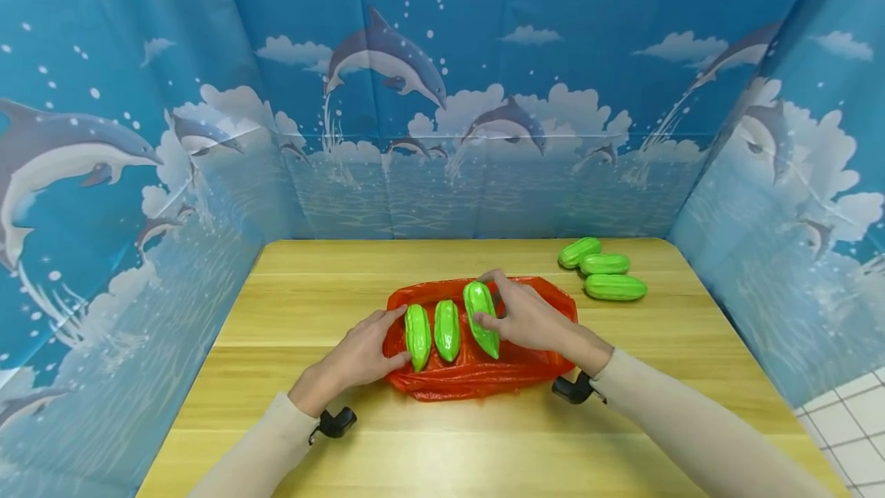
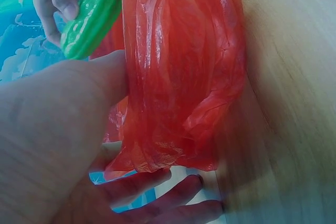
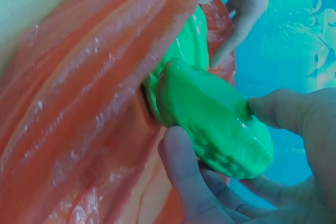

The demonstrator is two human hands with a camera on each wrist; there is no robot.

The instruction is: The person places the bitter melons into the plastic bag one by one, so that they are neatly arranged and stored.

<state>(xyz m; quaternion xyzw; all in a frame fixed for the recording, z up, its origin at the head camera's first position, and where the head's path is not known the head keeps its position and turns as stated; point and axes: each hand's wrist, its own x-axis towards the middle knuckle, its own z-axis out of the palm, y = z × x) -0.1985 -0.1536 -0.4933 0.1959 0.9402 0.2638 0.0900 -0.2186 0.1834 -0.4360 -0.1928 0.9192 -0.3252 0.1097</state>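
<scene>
A red plastic bag (image 1: 484,383) lies opened out on the wooden table, its sides standing up. Two bright green, ridged bitter melons, the left melon (image 1: 418,338) and the middle melon (image 1: 447,330), lie in it side by side. My right hand (image 1: 528,319) grips a third bitter melon (image 1: 480,313) between thumb and fingers, tilted over the bag's middle; it also shows in the right wrist view (image 3: 215,119). At the bag's left end is my left hand (image 1: 356,348). Its thumb reaches over the rim beside the left melon, its other fingers spread along the outside (image 2: 157,198).
Several more bitter melons (image 1: 614,287) lie at the table's back right, beyond the bag. A blue dolphin-printed curtain (image 1: 456,175) stands behind the wooden table (image 1: 332,267) and along both sides. White tiles (image 1: 846,429) show at the lower right.
</scene>
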